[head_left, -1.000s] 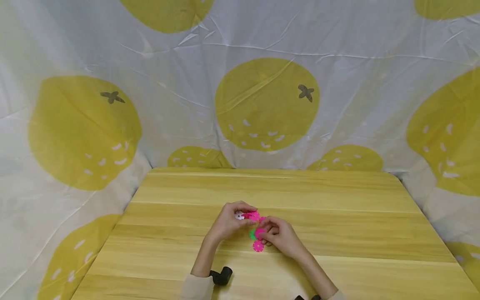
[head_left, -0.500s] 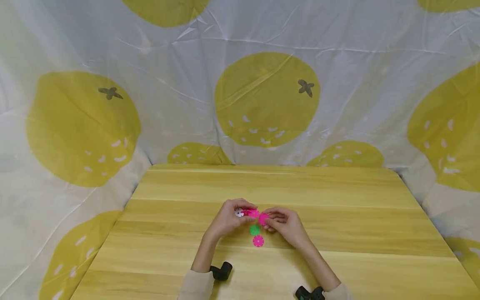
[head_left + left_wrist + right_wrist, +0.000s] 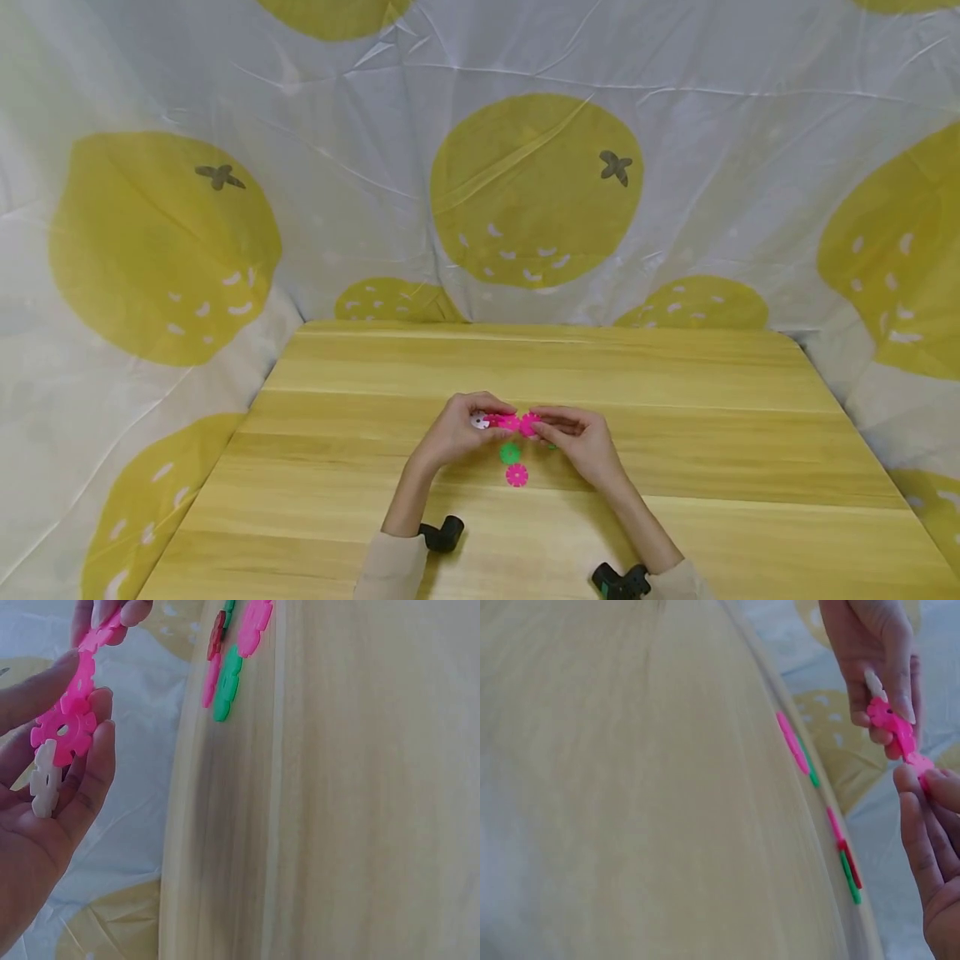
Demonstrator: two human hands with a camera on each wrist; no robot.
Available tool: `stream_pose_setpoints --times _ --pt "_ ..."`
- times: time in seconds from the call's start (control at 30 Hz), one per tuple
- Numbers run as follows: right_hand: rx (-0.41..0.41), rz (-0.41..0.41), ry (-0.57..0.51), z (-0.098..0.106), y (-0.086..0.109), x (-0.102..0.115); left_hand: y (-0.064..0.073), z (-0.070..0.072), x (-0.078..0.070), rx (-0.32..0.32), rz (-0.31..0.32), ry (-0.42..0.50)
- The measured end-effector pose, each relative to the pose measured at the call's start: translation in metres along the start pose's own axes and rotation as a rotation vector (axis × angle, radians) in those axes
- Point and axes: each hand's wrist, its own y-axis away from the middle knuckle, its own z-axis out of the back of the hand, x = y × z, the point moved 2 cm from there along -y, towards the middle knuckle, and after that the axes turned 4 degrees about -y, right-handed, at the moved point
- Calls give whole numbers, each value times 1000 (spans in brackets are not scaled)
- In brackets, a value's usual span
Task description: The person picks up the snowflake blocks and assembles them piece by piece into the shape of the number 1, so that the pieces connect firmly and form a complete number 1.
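Note:
My left hand holds a short chain of notched plastic discs, with a white snowflake disc at the palm end and pink snowflake discs along the rest. Thumb and fingers pinch its pink part. From the other side my right hand pinches another pink disc between thumb and fingertips. That disc meets the free end of the chain, edge to edge. Both hands are raised over the table, close together.
On the wooden table lie a loose green disc and a pink disc, just below the hands. Another group, with a red disc and a green disc, is mostly hidden by the right hand in the head view. A patterned cloth hangs behind.
My right hand has carried its pink disc away from above the loose green disc, up to the chain's end. My left hand has kept its grip and stayed nearly in place.

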Motion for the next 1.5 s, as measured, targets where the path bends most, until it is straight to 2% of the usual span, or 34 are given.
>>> stream_pose_setpoints --times 0.17,0.53,0.73,0.97,1.2,1.3,1.5 --pt "1 3 29 1 0 1 -1 1 -1 7 -2 18" --pt "38 87 85 -5 2 -1 1 -2 1 32 -7 34" --pt "23 58 71 -8 4 -2 4 -3 2 44 16 63" --pt "23 29 40 -10 4 -2 3 -3 4 66 6 109" --pt "22 -9 19 -10 4 -4 3 -5 4 76 24 128" --pt "16 -3 25 -10 5 -4 2 -5 5 79 19 122" --pt "29 62 74 -12 3 -1 3 -2 6 83 25 138"
